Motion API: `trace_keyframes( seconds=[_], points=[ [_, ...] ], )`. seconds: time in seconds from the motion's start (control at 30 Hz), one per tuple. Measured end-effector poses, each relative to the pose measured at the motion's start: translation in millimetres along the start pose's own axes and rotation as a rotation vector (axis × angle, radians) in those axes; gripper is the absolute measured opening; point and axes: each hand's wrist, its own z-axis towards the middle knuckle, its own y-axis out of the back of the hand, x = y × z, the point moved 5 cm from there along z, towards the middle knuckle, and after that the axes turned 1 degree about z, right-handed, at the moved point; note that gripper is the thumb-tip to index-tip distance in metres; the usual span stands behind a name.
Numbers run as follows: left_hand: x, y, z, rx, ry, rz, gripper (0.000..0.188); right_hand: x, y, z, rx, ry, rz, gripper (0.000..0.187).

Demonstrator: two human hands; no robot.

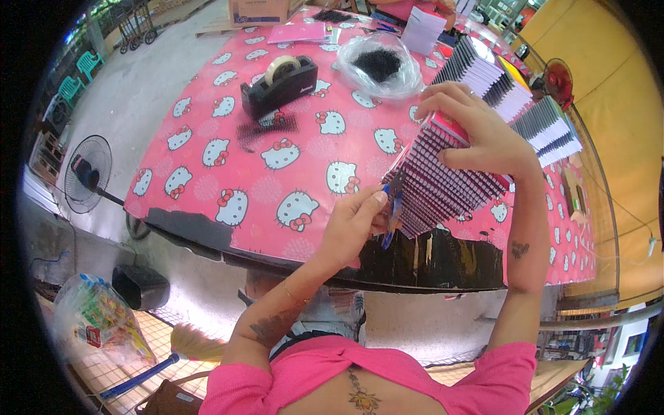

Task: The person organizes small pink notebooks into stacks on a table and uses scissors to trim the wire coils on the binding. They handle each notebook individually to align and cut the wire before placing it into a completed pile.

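Note:
At the table's near edge, my left hand (356, 225) is closed round a pair of blue-handled pliers (388, 240). Their dark jaws point up against the left side of a stack of spiral-bound notebooks (446, 181). Rows of black coil spines face me on this stack. My right hand (477, 131) grips the stack from above, its fingers over the far top edge and the thumb pressed on the spines. A pinkish-red cover shows beneath that hand. The exact spot where the jaws meet the coils is too small to make out.
A black tape dispenser (280, 86) and a small pile of black coil bits (268, 130) lie on the pink patterned table (256, 183). Behind are a clear bag of black pieces (380, 66) and more notebook stacks (543, 128). Another person (401, 8) is across the table.

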Motion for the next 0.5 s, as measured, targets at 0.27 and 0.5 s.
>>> trace_keyframes(
  seconds=[0.27,0.5],
  points=[
    [-18.4,0.3,0.8,-0.089,-0.115,0.354,0.034,-7.0,-5.5,-2.0,-0.003,0.006,0.018,0.053],
    [-30.4,-3.8,-7.6,-0.244,-0.437,0.858,0.031,-17.4,-9.3,-2.2,0.096,-0.042,0.049,0.057]
  ],
)
